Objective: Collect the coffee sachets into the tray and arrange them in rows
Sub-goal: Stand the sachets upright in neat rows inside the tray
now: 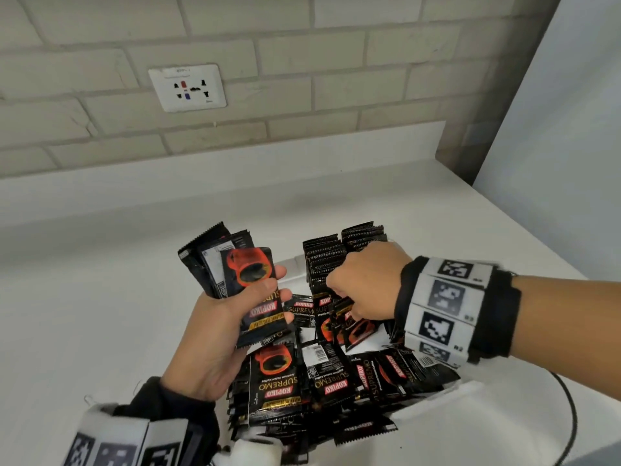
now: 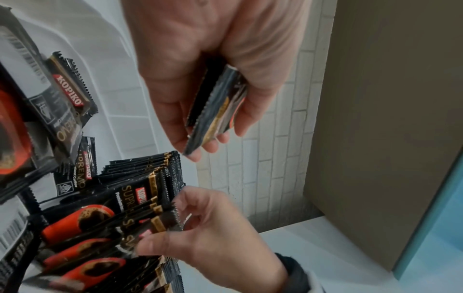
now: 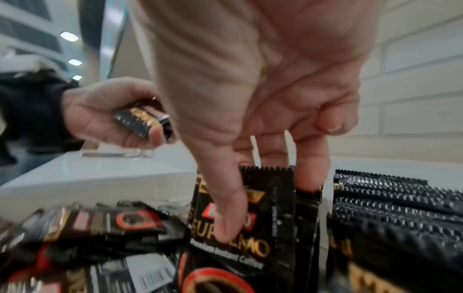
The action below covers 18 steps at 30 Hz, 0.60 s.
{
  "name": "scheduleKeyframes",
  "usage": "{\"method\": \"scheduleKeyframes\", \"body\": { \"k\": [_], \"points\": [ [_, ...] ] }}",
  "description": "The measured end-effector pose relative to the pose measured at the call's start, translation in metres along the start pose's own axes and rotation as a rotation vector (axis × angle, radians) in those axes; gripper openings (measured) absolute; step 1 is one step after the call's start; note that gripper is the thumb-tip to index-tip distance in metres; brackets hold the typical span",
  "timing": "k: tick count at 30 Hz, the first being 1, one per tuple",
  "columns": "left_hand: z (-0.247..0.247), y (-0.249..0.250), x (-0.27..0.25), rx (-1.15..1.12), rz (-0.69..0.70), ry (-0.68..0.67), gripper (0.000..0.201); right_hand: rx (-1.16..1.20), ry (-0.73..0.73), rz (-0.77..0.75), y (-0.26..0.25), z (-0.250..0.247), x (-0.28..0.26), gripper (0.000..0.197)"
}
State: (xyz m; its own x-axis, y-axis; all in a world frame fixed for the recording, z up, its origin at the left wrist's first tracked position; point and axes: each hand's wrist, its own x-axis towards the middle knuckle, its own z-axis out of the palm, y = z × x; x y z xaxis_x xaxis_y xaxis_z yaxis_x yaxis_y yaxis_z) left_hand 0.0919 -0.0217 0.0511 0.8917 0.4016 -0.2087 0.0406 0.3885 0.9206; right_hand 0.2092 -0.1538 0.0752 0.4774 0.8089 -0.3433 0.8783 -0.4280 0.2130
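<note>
Black and red Kopiko coffee sachets [image 1: 336, 381] lie loose in a white tray [image 1: 437, 408] on the counter. At the tray's far end more sachets stand on edge in two rows [image 1: 346, 250]. My left hand [image 1: 235, 307] is raised above the tray's left side and grips a fanned stack of sachets [image 1: 248, 280] [image 2: 215, 111] between thumb and fingers. My right hand [image 1: 356, 284] reaches down at the near end of the rows. Its thumb and fingers pinch a few upright sachets [image 3: 265, 214] [image 2: 155, 220] by their top edges.
The tray sits on a white counter [image 1: 100, 297] against a pale brick wall with a socket plate [image 1: 187, 87]. A black cable [image 1: 571, 415] curves along the counter at the right. A white roll-like object [image 1: 258, 449] is at the tray's near edge.
</note>
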Motion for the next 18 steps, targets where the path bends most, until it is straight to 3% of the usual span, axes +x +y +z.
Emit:
{"method": "scheduleKeyframes", "body": {
  "k": [6, 11, 14, 18],
  "points": [
    [-0.0027, 0.0007, 0.0019, -0.008, -0.019, -0.007, 0.017, -0.084, 0.123, -0.015, -0.0015, 0.0024, 0.0036, 0.017],
    [-0.0018, -0.0004, 0.0041, -0.031, -0.036, -0.023, 0.016, -0.103, 0.108, 0.009, -0.0013, 0.0065, 0.0026, 0.016],
    [0.0011, -0.0016, 0.0045, -0.08, -0.071, -0.02, 0.015, -0.094, 0.101, 0.03, 0.0021, 0.0038, 0.0018, 0.026],
    [0.0032, -0.0042, 0.0066, -0.233, -0.149, -0.012, 0.036, -0.039, 0.092, 0.043, 0.0059, -0.0011, -0.0018, 0.035]
  ]
}}
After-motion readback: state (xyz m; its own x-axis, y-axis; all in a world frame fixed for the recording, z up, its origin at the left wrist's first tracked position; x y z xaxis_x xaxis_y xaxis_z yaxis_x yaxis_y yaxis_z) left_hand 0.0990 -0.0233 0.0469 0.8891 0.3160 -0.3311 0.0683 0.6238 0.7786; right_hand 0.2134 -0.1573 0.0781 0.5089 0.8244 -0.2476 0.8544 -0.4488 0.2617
